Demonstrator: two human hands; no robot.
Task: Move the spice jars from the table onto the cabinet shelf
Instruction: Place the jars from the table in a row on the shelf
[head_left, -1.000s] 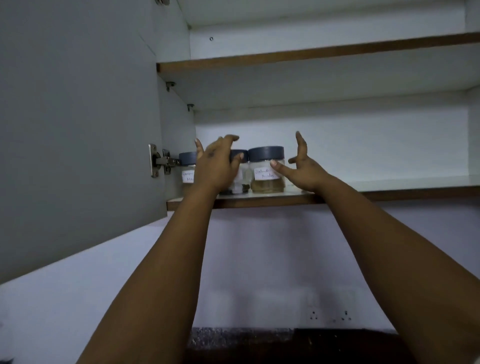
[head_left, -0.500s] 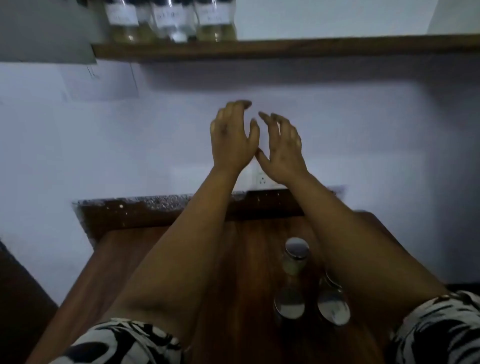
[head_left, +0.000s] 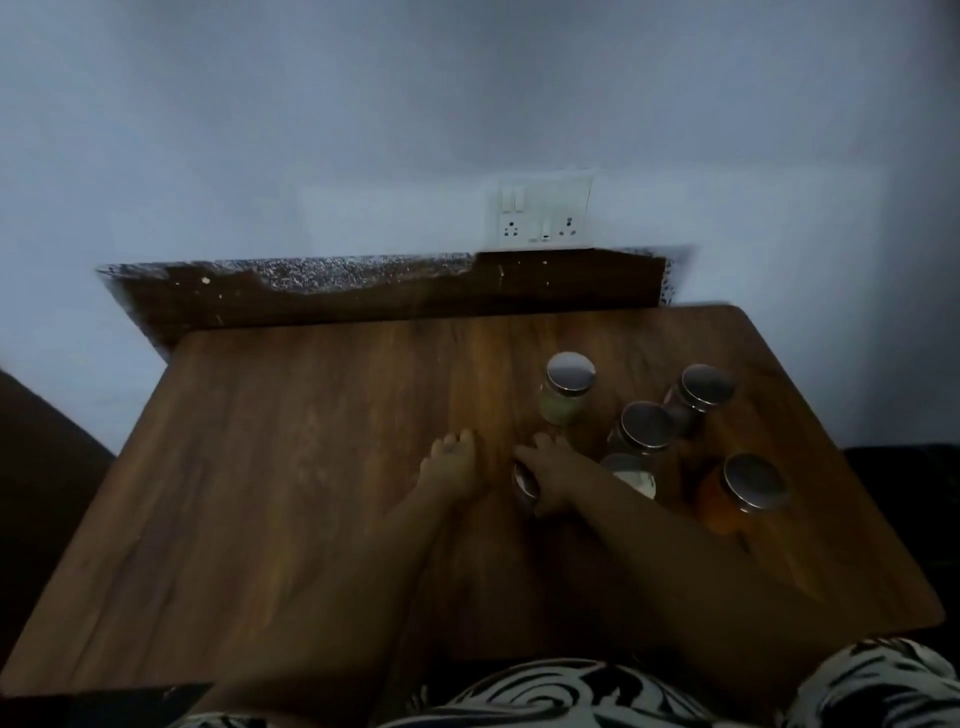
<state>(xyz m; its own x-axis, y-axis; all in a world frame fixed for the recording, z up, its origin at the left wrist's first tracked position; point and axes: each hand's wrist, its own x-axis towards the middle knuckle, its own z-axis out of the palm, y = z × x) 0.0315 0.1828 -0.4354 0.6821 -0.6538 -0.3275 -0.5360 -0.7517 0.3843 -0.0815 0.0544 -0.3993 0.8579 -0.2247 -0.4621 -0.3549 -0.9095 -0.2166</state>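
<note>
I looked down on the wooden table (head_left: 291, 493), and I placed everything against the wall socket (head_left: 540, 213) behind its far edge. My left hand (head_left: 451, 462) hovered low over the bare wood, below and a little left of the socket, its fingers together and loosely curved, holding nothing. My right hand (head_left: 550, 475) sat just beside it, directly below the socket, with its fingers draped over a metal-lidded jar (head_left: 523, 486); I could not tell whether they actually gripped it, since the hand hid most of the jar.

The other spice jars stood upright in a cluster below and to the right of the socket. The green-filled jar (head_left: 566, 389) was the nearest to the socket, just past my right fingertips. A dark jar (head_left: 644, 428) stood further right, with another dark jar (head_left: 701, 392) beyond it. A pale jar (head_left: 631, 470) showed partly behind my right wrist. The orange-filled jar (head_left: 737, 496) stood farthest from the socket, toward the table's right edge.
</note>
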